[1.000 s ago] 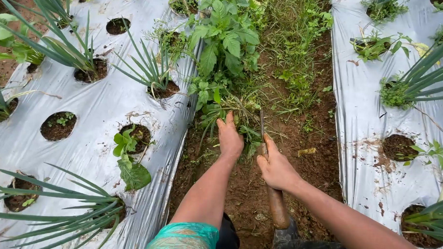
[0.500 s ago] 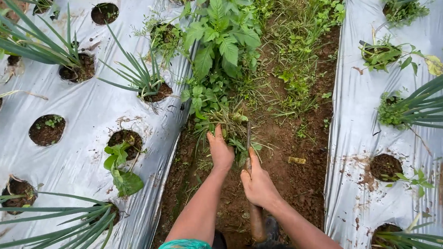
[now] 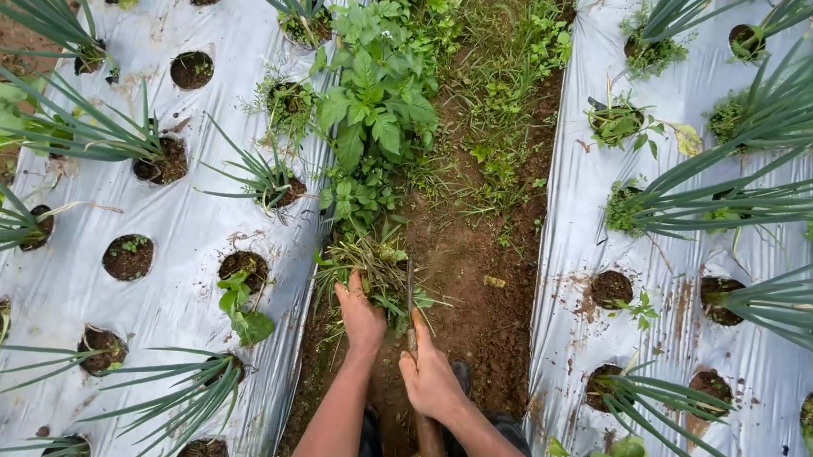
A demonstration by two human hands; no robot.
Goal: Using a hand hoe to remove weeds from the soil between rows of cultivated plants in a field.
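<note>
a clump of weeds sits in the dirt furrow between two silver plastic mulch sheets, and the left hand is closed around its base. just beside it, the right hand grips the wooden handle of a hand tool, its blade down at the weeds. green onion plants stand in the sheet holes on both sides.

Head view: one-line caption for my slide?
Left hand grips a weed clump; right hand holds a wooden-handled blade in the furrow.
</note>
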